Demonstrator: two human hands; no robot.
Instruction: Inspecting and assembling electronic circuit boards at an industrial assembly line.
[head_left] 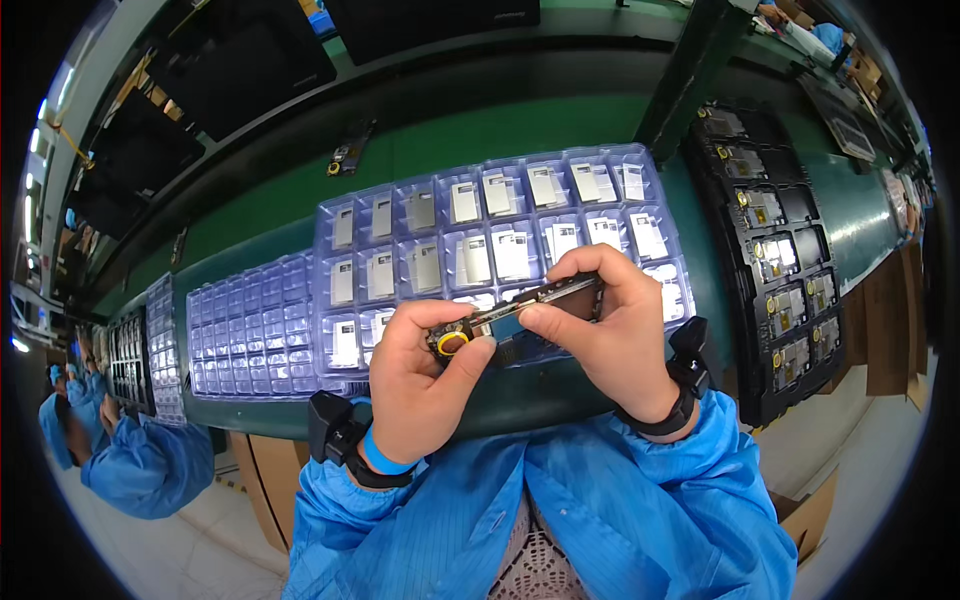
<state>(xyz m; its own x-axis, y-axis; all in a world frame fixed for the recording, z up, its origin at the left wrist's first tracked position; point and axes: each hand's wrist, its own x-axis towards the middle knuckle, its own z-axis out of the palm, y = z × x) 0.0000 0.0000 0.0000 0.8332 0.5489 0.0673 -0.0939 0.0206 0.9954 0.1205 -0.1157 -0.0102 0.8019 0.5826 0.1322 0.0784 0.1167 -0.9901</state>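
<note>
Between my two hands is a dark, slim phone-like device assembly with a yellow ring at its left end, tilted up toward the right. My left hand pinches the end near the ring between thumb and fingers. The other end is gripped by my right hand, its thumb lying along the near edge. A strip of blue shows on the near face. Just beneath and beyond my hands lies a clear plastic tray, its compartments holding silvery-white flat rectangular plates. My fingers partly hide the tray's nearest row.
Left of it lies another clear compartment tray. A black tray of similar assemblies stands at the right, beside a green post. One more assembly lies on the green bench at the back. A person in blue works far left.
</note>
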